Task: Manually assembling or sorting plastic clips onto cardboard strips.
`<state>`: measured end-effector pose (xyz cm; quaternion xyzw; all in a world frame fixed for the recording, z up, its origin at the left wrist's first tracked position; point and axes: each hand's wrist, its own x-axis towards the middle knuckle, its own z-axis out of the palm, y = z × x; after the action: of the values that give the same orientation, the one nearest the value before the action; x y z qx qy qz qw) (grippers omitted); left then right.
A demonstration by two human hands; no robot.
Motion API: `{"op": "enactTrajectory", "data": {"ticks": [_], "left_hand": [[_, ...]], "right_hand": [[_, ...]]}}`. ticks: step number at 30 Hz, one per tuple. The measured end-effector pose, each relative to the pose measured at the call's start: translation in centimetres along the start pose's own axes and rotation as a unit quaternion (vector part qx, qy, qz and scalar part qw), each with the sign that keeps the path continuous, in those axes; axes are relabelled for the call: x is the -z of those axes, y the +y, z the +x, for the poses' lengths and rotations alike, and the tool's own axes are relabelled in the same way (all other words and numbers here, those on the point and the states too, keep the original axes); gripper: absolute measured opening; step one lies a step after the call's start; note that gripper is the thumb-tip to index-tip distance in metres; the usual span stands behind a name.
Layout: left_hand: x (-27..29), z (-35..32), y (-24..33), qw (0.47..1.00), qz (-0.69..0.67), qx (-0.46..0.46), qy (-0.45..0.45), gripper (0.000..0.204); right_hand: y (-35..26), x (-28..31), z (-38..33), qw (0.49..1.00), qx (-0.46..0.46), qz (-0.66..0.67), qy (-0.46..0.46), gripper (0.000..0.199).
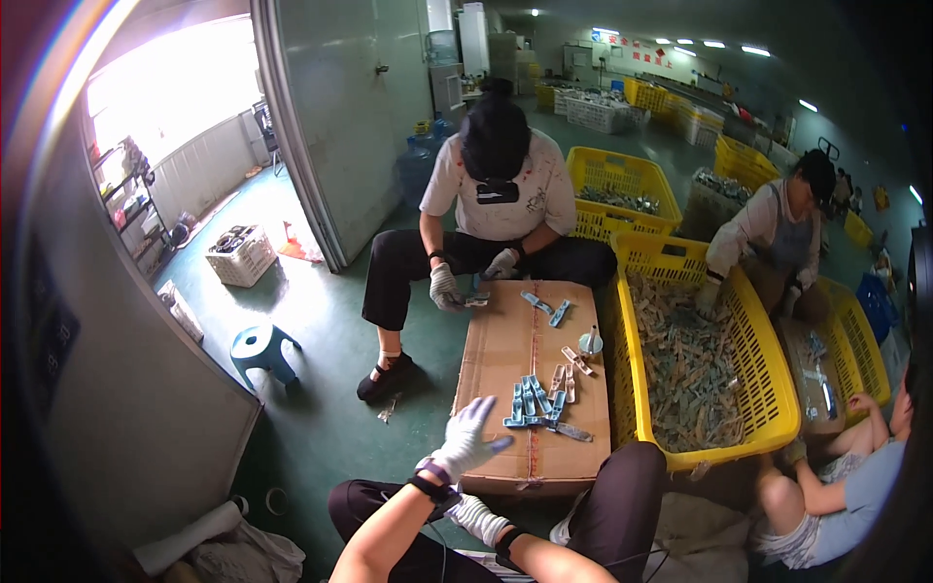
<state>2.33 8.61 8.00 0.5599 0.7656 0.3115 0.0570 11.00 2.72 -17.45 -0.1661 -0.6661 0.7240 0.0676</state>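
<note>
Gloved left hand [469, 434] near blue-grey clips [536, 402]

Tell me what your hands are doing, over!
Left hand up, open, holding nothing. Right hand low by the lap, grip unclear. Blue clips piled on the cardboard ahead. Nothing between hand and clips.

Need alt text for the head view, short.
Seen from above, a person's gloved left hand hovers open over a cardboard box bearing a pile of blue clips; the gloved right hand rests near their lap. Co-workers sit around yellow crates of parts.
</note>
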Motion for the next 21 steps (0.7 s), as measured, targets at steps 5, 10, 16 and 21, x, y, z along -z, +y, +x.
{"op": "enactTrajectory", "data": {"ticks": [5,10,16,21], "left_hand": [[-4.7,3.8,6.1,0.966,0.121,0.060,-0.219,0.104],[-9.3,7.3,7.5,0.950,0.137,0.124,-0.251,0.099],[-11.8,13.3,4.4,0.953,0.208,0.114,-0.189,0.075],[-13.9,19.9,1.5,0.952,0.223,0.115,-0.178,0.068]], "right_hand": [[1.1,-3.9,-2.6,0.991,-0.024,0.130,-0.018,0.028],[1.9,-3.4,-0.3,0.966,-0.042,0.253,-0.018,0.032],[-0.1,-4.5,-1.3,0.902,-0.061,0.424,-0.052,0.039],[-0.8,-4.8,0.5,0.714,-0.156,0.679,-0.068,0.042]]}}
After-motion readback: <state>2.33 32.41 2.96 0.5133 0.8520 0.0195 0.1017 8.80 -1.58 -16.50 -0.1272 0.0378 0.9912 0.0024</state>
